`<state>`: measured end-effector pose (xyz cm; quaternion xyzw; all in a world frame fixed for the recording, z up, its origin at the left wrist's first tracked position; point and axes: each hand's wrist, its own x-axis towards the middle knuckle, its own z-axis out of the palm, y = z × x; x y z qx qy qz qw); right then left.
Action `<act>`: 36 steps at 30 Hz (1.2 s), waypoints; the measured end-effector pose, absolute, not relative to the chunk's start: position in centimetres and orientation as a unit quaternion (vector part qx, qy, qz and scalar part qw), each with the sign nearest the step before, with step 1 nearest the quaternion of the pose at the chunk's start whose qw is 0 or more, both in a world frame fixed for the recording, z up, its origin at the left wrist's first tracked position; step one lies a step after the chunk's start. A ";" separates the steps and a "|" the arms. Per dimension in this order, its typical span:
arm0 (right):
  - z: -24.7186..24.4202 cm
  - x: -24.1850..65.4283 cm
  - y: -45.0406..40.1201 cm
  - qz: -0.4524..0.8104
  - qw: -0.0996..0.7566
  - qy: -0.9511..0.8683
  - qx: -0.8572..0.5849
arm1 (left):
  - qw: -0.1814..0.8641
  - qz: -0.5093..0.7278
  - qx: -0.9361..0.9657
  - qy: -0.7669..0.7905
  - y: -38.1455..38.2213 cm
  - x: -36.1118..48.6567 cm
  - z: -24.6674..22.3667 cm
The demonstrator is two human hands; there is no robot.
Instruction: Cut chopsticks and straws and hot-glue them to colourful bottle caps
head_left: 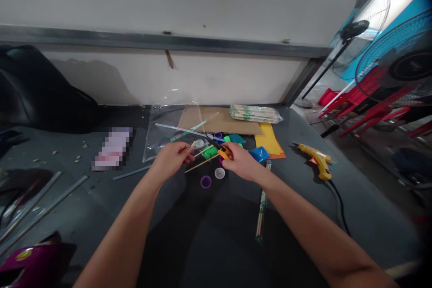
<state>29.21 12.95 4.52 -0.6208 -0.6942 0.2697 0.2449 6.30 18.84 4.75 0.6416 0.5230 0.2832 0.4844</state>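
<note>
Two bare hands work near the middle of the frame: the left hand [173, 158] pinches a short wooden piece [193, 146] between its fingertips, while the right hand [239, 161] is closed around an orange-handled tool [225, 155] (its dark front end is too small to make out clearly). Just below them, in the centre of the frame, a thin stick [201, 164] lies slantwise near a purple cup [205, 182] and a white cup [219, 173] that sit side by side. A packet of sticks [254, 113] rests at upper centre-right beside cardboard [221, 123], and a yellow glue gun [319, 159] lies toward the right edge.
</note>
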 end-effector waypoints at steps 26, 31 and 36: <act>4.3 28.6 12.2 0.200 0.239 -0.743 -0.592 | 0.548 0.278 0.611 0.498 18.3 7.1 5.1; 4.1 28.0 12.1 0.234 0.249 -0.758 -0.556 | 0.543 0.270 0.636 0.476 18.1 7.1 5.5; 4.2 27.7 12.2 0.252 0.269 -0.759 -0.537 | 0.540 0.270 0.643 0.471 17.9 7.4 5.5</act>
